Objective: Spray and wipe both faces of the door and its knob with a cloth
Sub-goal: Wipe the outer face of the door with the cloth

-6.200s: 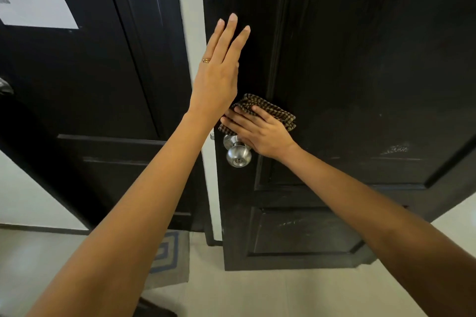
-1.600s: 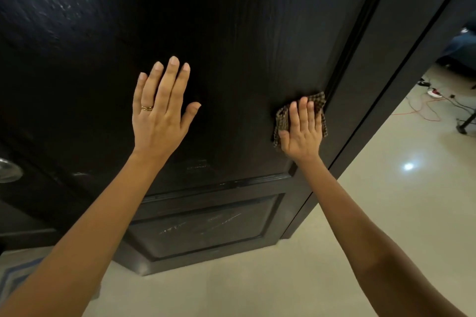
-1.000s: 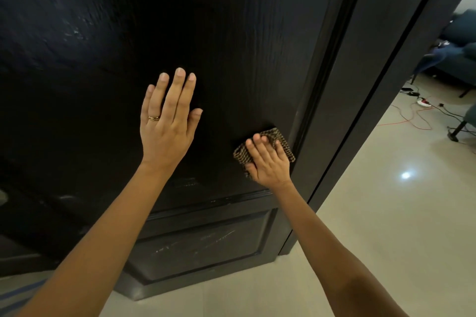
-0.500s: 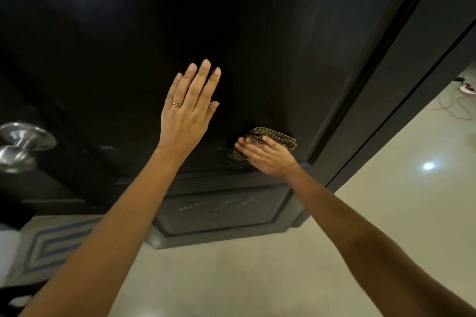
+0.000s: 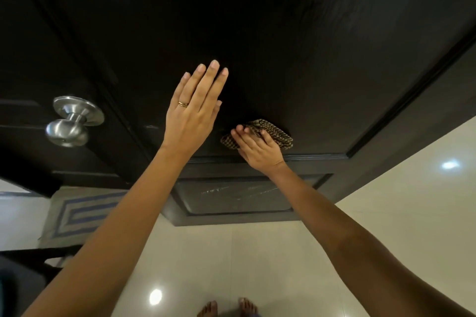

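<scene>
The dark door [image 5: 296, 33] fills most of your view, its face leaning away above you. Beneath it is a pale tiled floor [image 5: 386, 213], and a blue-striped mat [image 5: 82, 211] lies by the door's lower left corner. Both your hands are on the door's big upper panel. Below the cross rail, the small lower panel [image 5: 237, 195] shows pale streaks, which I judge have not yet been wiped. Your left hand [image 5: 193, 113] lies flat on the upper panel, fingers straight and together, holding nothing; it seems to be steadying the door. Your right hand [image 5: 260, 149] is just beside it, to the right and lower. Its fingers are laid nearly straight over the folded checked cloth [image 5: 280, 134], pressing it against the panel's lower edge just above the rail rather than clutching it. The steel knob [image 5: 68, 123] sits near the door's left edge, well apart from the cloth, with its stem pointing out of the face toward you. The coming move turns on this: the knob lies to the left of both hands, your empty left hand is the nearer one, and the cloth is on its far side. You would have to carry the cloth past your left hand or pass it over. A thin gold ring [image 5: 183, 104] is on your left hand.
</scene>
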